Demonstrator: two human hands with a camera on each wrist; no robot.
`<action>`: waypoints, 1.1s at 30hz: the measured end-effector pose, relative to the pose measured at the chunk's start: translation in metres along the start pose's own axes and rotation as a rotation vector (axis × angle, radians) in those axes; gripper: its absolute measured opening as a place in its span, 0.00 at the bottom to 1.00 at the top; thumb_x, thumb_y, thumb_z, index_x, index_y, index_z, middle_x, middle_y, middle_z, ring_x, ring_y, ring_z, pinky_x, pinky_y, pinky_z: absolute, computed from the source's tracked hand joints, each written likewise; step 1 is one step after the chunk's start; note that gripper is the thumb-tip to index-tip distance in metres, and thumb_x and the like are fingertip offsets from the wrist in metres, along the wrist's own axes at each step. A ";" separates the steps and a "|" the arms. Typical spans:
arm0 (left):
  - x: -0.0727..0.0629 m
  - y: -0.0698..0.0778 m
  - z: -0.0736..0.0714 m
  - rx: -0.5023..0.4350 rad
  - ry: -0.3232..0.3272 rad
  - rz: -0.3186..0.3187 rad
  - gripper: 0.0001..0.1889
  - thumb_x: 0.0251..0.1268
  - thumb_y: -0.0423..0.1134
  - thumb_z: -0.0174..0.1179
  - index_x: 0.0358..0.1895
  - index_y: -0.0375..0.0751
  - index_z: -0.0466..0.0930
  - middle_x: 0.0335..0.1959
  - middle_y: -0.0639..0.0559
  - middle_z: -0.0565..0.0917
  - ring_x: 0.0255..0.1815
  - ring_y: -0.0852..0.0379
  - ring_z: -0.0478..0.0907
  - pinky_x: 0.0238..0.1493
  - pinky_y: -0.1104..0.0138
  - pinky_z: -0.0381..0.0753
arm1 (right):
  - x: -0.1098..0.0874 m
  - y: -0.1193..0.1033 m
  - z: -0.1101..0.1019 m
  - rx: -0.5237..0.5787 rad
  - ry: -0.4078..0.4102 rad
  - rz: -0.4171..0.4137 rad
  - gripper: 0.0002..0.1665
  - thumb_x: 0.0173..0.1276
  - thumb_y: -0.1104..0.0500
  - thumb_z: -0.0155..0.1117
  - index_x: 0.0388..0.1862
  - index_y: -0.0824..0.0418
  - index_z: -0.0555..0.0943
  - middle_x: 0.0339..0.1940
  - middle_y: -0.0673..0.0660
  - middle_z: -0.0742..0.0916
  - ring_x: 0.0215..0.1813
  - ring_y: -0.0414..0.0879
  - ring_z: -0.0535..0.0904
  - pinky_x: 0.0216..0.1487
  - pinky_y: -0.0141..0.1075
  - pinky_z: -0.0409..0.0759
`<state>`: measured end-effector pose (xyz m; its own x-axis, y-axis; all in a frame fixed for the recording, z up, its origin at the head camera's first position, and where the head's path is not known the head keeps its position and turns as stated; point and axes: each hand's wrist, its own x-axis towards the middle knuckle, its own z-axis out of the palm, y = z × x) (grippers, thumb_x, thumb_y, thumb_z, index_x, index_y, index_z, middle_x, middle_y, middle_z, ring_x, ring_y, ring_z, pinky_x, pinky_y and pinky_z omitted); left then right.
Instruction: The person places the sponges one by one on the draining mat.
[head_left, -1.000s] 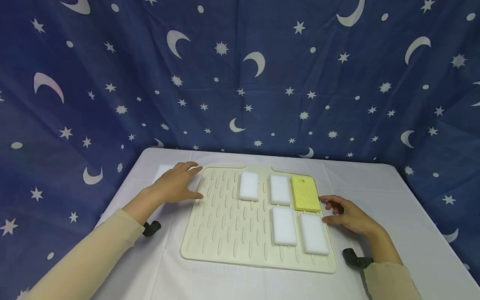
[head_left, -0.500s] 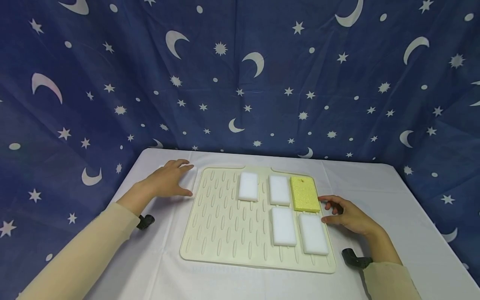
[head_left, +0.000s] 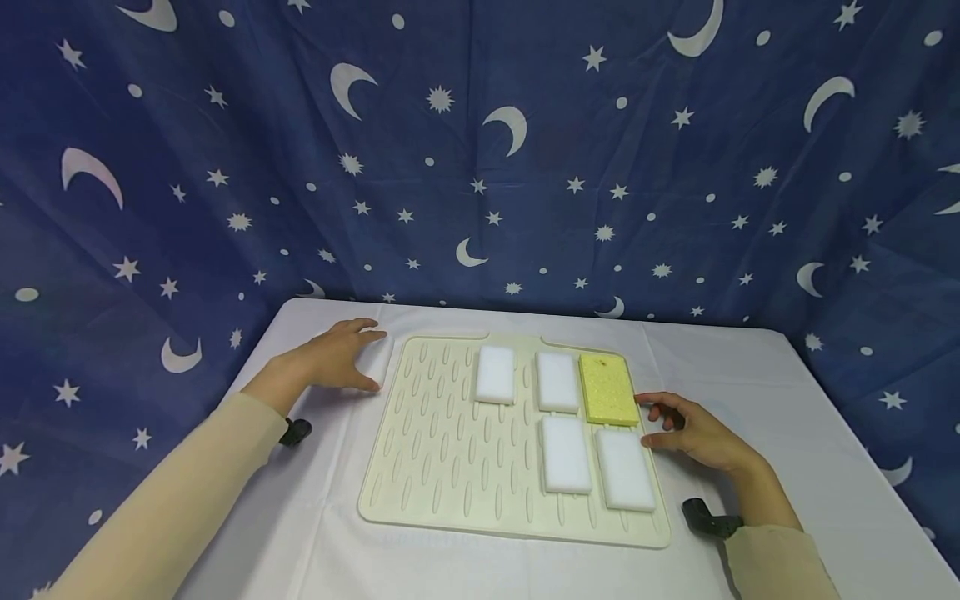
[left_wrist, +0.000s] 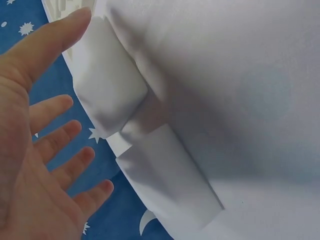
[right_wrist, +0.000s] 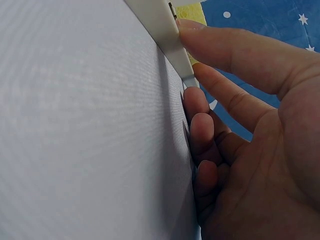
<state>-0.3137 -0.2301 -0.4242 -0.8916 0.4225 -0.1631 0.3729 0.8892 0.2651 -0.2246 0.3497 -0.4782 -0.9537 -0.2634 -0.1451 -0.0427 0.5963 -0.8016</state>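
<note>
Now we're seeing left hand (head_left: 328, 358) withdrawn from mat (head_left: 438, 450), spread; right hand (head_left: 699, 433), thumb and forefinger apart, likely steadying it alone.

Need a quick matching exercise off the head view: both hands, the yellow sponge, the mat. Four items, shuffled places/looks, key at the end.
Column 1
1. left hand
2. mat
3. yellow sponge
4. right hand

Column 2
A. lies on the mat, in its far right corner
B. out past the mat's left side, holding nothing
C. at the mat's right edge, reaching in from outside
D. cream, ridged

Pairs: 1-B, 2-D, 3-A, 4-C
</note>
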 end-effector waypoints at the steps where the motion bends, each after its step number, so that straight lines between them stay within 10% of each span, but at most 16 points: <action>1: 0.001 0.000 0.001 -0.003 -0.003 0.002 0.51 0.52 0.54 0.80 0.79 0.41 0.66 0.82 0.35 0.58 0.82 0.29 0.53 0.77 0.35 0.59 | 0.000 0.000 0.000 0.000 0.001 0.001 0.43 0.56 0.58 0.82 0.71 0.62 0.75 0.47 0.61 0.75 0.44 0.47 0.67 0.39 0.33 0.69; 33: 0.012 -0.010 0.007 -0.065 -0.021 0.003 0.49 0.51 0.52 0.80 0.77 0.37 0.68 0.79 0.34 0.66 0.81 0.32 0.58 0.79 0.39 0.58 | 0.000 -0.001 0.001 -0.003 0.005 0.011 0.43 0.56 0.58 0.81 0.71 0.62 0.75 0.47 0.60 0.74 0.45 0.48 0.67 0.40 0.33 0.69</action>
<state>-0.3260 -0.2325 -0.4348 -0.8847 0.4293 -0.1818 0.3575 0.8750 0.3265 -0.2244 0.3483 -0.4777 -0.9555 -0.2534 -0.1508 -0.0334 0.6012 -0.7984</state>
